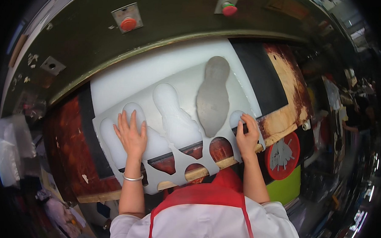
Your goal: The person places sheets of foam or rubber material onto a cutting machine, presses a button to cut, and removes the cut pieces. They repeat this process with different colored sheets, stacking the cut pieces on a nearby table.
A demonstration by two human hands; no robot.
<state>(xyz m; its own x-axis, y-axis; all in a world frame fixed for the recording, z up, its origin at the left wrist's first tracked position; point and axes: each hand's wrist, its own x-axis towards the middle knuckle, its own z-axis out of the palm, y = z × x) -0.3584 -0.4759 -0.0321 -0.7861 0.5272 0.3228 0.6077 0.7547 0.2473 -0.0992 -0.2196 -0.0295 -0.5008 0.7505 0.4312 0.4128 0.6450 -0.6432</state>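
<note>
Left of centre, the left hand (133, 135) spreads open on the cut-out grey sheet (185, 91), seemingly steadying it; right of centre, the right hand (248, 138) curls at a hole, its grip unclear.

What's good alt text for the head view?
A person's left hand spreads over a pale-grey sheet with rounded cut-outs, the right hand at its right end. A darker-grey, narrow-waisted long piece lies on it; a round red bowl of grey strips sits at right.

A dark green panel (173, 20) with 2 red buttons (128, 24) backs a stained wooden bench (64, 139); light strips (359, 224) glow at right.
</note>
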